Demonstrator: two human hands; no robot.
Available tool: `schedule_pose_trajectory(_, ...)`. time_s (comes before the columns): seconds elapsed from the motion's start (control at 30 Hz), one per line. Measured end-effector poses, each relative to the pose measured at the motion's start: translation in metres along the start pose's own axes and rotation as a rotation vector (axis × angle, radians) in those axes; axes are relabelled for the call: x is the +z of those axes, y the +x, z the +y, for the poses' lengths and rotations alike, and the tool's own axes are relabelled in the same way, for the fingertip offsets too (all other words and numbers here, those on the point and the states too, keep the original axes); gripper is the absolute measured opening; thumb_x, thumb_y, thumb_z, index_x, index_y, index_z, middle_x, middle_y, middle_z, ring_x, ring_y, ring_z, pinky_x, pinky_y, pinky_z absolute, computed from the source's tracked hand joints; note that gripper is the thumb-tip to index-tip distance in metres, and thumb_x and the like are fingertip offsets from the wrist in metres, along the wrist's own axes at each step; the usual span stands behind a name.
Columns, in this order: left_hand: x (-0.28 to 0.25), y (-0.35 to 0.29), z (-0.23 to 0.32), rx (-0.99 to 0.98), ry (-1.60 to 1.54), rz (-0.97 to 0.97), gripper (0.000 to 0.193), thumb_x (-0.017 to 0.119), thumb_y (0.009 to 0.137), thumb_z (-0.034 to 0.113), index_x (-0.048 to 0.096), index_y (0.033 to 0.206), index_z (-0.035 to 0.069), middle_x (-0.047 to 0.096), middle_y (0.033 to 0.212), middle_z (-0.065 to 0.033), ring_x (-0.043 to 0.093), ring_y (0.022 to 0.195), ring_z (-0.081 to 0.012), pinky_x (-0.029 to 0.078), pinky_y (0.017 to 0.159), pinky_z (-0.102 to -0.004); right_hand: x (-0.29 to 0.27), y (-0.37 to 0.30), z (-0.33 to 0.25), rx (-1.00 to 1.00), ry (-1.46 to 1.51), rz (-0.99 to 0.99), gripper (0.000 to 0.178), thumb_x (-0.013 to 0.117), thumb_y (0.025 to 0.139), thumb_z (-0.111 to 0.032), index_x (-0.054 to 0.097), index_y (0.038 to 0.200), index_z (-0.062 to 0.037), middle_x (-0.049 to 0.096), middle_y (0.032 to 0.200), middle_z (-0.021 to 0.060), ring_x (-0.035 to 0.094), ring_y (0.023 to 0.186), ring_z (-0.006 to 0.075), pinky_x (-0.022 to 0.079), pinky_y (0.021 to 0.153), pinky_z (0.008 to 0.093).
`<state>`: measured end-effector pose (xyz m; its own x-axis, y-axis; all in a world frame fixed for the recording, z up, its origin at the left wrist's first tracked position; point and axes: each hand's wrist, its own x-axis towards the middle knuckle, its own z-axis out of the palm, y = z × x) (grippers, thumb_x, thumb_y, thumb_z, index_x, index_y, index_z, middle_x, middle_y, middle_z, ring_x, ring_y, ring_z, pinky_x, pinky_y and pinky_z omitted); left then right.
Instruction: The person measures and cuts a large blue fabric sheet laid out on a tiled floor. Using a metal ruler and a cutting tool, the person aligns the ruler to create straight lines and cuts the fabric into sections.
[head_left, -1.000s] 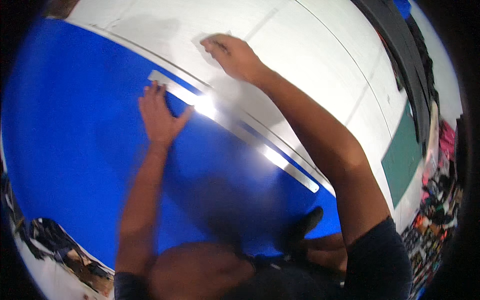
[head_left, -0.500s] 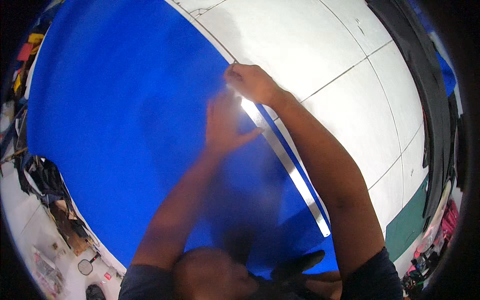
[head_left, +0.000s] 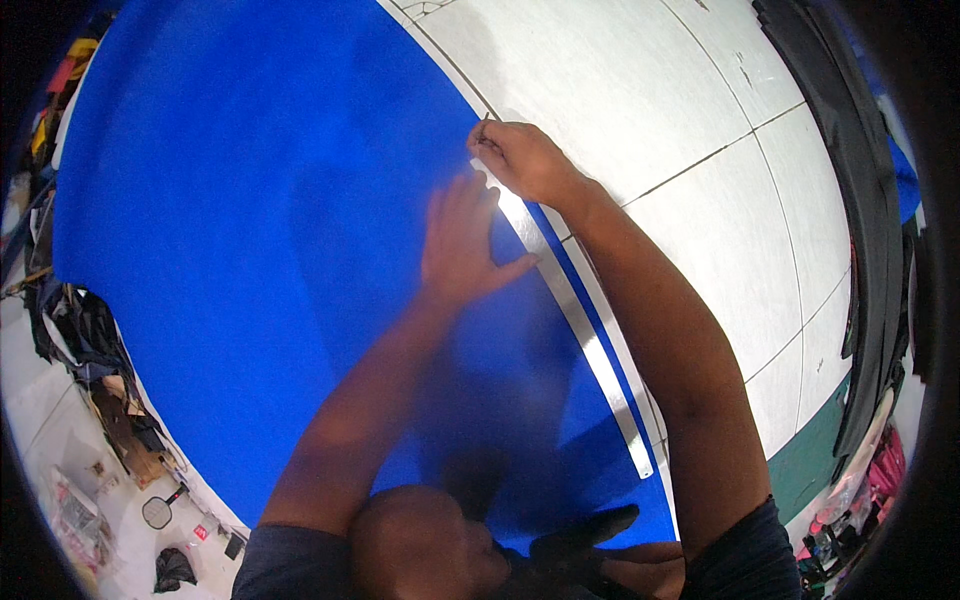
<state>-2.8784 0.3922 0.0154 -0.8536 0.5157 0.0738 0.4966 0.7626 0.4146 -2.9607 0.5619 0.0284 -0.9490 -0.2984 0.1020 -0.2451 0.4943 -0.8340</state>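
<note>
If pinning the metal ruler [head_left: 573, 310], probably stiff and slippery, press mid-length. Note splayed left hand [head_left: 462, 238], curled right hand [head_left: 533, 166] toward twelve o'clock.

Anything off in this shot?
Nothing looks damaged or spilled. The metal ruler runs along the edge of the blue sheet, with the left hand spread beside it. Only oddity: a racket-shaped item lying loose at lower left, near a crumpled black item; it looks stray.
</note>
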Motion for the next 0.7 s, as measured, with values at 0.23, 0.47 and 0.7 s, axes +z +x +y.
schedule_pose_trajectory(0.23,-0.001,0.001,-0.001,-0.013,0.01,-0.01,0.097,0.08,0.069,0.061,0.048,0.138,0.001,0.04,0.15,-0.0226,0.028,0.146,-0.042,0.014,0.122,-0.058,-0.011,0.0,0.001,0.047,-0.143,-0.034,0.025,0.055,0.1,-0.022,0.065,0.105,0.0,0.069,0.096,0.0195,0.066,0.095,0.0361,0.051,0.087,0.0461)
schedule_pose_trajectory(0.47,0.001,0.0,-0.001,-0.003,0.022,0.012,0.096,0.08,0.069,0.061,0.048,0.137,0.001,0.04,0.151,-0.0224,0.028,0.146,-0.0415,0.014,0.122,-0.0578,-0.021,-0.002,-0.002,0.09,-0.214,-0.087,0.029,0.052,0.104,-0.021,0.066,0.113,0.0021,0.07,0.105,0.0175,0.067,0.098,0.029,0.052,0.091,0.04)
schedule_pose_trajectory(0.7,0.003,0.002,0.003,0.002,0.039,0.007,0.098,0.078,0.071,0.063,0.047,0.139,0.0,0.039,0.151,-0.0234,0.028,0.146,-0.0415,0.013,0.122,-0.0578,-0.017,-0.012,0.008,0.025,-0.188,0.01,0.029,0.053,0.1,-0.022,0.066,0.11,0.0017,0.071,0.102,0.0211,0.067,0.1,0.0371,0.051,0.093,0.0452)
